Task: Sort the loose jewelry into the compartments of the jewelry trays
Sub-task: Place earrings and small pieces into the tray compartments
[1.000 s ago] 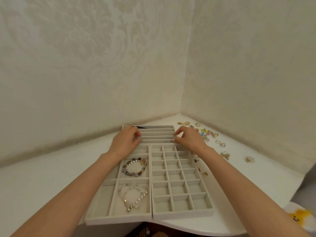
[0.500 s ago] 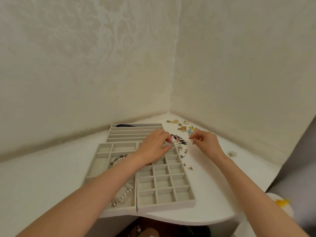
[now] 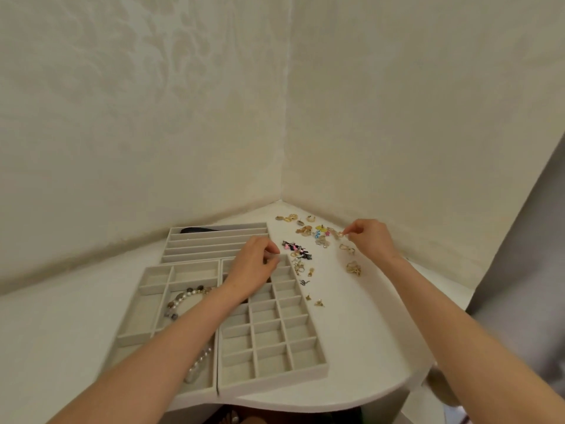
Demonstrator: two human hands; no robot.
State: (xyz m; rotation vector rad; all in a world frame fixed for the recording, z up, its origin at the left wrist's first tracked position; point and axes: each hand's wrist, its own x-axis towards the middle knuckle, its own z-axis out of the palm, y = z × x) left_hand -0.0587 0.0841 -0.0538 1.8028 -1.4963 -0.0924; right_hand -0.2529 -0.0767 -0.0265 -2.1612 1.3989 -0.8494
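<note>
Three grey velvet trays lie on the white corner table: a small-grid tray [image 3: 269, 341], a tray with larger compartments [image 3: 153, 298] to its left, and a long-slot tray [image 3: 211, 240] behind. A beaded bracelet [image 3: 186, 296] and a pearl bracelet [image 3: 200, 361] lie in the left tray. Loose jewelry [image 3: 305, 232] is scattered right of the trays, with black and pink pieces [image 3: 296, 249] nearest them. My left hand [image 3: 253, 267] hovers over the grid tray's far end with curled fingers; whether it holds anything is hidden. My right hand [image 3: 371, 240] pinches a small gold earring [image 3: 340, 233] at the pile's right edge.
Two wallpapered walls meet just behind the jewelry. A gold cluster piece [image 3: 353, 267] and small studs [image 3: 318, 302] lie on the table between the trays and my right arm. The table's curved front edge [image 3: 351, 402] is close. A dark item [image 3: 195, 230] lies in the back tray.
Both hands left the long-slot tray. My left hand came back over the grid tray's far end. My right hand went right to the loose pile and pinched a gold piece.
</note>
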